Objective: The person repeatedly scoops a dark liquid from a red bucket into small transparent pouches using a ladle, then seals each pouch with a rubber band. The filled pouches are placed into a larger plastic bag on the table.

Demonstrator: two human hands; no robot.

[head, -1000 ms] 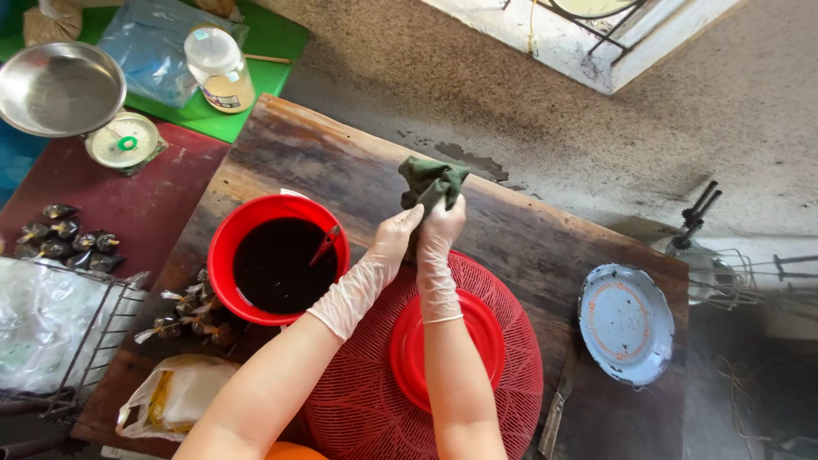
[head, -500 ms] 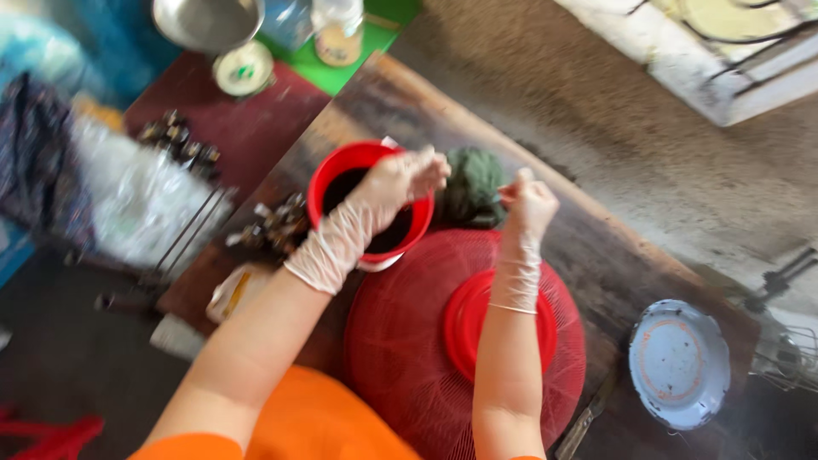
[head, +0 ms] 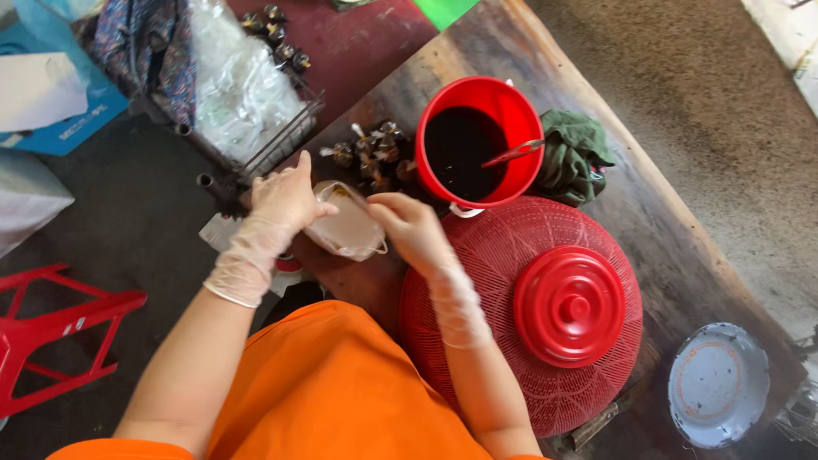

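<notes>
I am now gripping a clear plastic bag [head: 348,228] with my left hand [head: 285,200] and right hand [head: 411,228], having left the green cloth [head: 575,153] right of the red bucket [head: 480,140].

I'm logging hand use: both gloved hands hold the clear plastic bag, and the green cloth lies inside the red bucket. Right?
Not quite. The head view shows the green cloth beside the red bucket, on the table. Both the left hand and right hand do hold the clear plastic bag.

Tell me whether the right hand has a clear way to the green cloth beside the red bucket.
Probably not directly. The right hand is busy on the plastic bag, and the red bucket of dark liquid stands between it and the green cloth; it would have to reach over the red mesh dome.
</notes>
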